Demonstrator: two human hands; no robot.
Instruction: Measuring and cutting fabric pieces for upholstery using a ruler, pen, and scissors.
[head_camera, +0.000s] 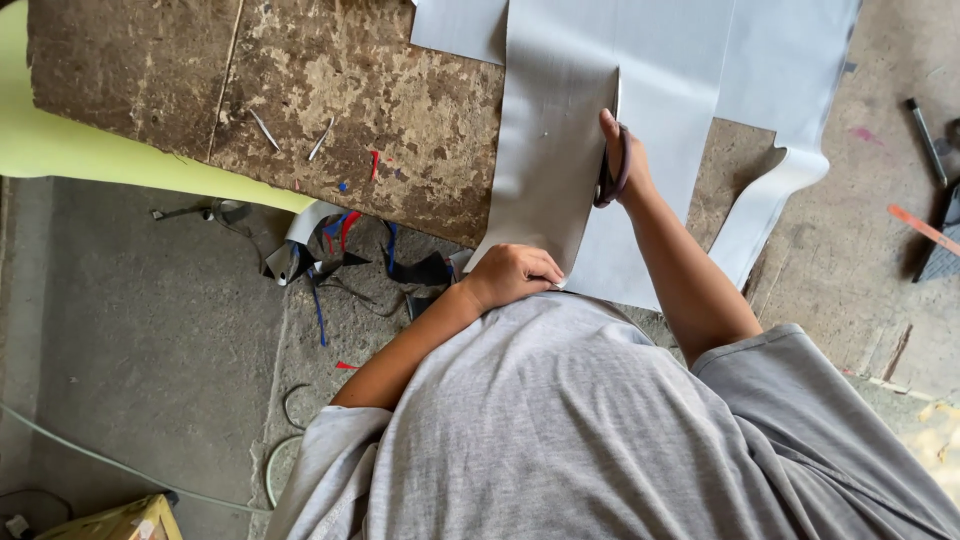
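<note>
Gripping scissors (611, 165), right hand (628, 165) cuts grey sheet (560, 120); left hand (512, 274) pinches its near edge.

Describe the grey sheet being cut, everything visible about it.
The grey sheet is a thin, smooth, flexible material, pale grey and matte. It lies flat over a worn brown board, its near edge hanging toward the person. A straight slit runs down from the far side to the scissors, held in the right hand. The left hand pinches the near edge. A curved offcut strip trails at the right.
</note>
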